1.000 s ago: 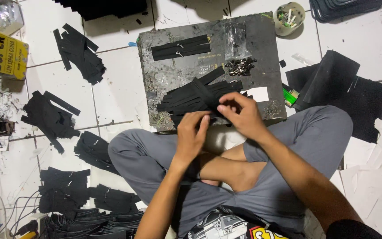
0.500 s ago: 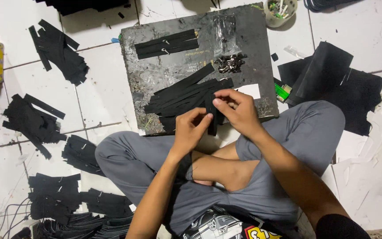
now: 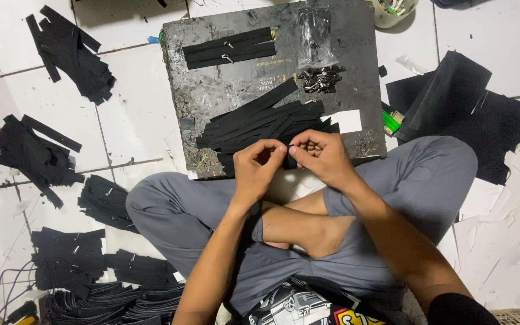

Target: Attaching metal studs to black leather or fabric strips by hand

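While the person sits cross-legged on the floor, both forearms reach forward from 6 o'clock and the hands meet just past the knees. The left hand [image 3: 259, 165] is curled, knuckles up, its fingers bent in toward the thumb; the right hand [image 3: 320, 155] mirrors it, wrist angled in from 4 o'clock. Fingertips of both hands nearly touch at the near edge of the pile of black strips [image 3: 266, 123]. Each grip is pinched nearly closed on something small and dark between the two hands, most likely the end of one strip; what it is exactly cannot be told.

That pile lies across the near half of a dark, scuffed board [image 3: 356, 78] resting on the white tiled floor [image 3: 133, 120]. At 12 o'clock from the hands, a small heap of metal clips [image 3: 320, 78] sits on the board, with a clear plastic bag [image 3: 315, 36] just beyond it. At 11 o'clock lie a few neat strips fitted with clips [image 3: 230, 49]. A white paper scrap [image 3: 345, 120] lies beside the pile at 1 o'clock.

Loose bundles of black strips [image 3: 67, 51] scatter the floor from 8 to 10 o'clock. Black sheet material [image 3: 458, 102] lies at 2 o'clock, with a green lighter [image 3: 391, 123] at its edge.
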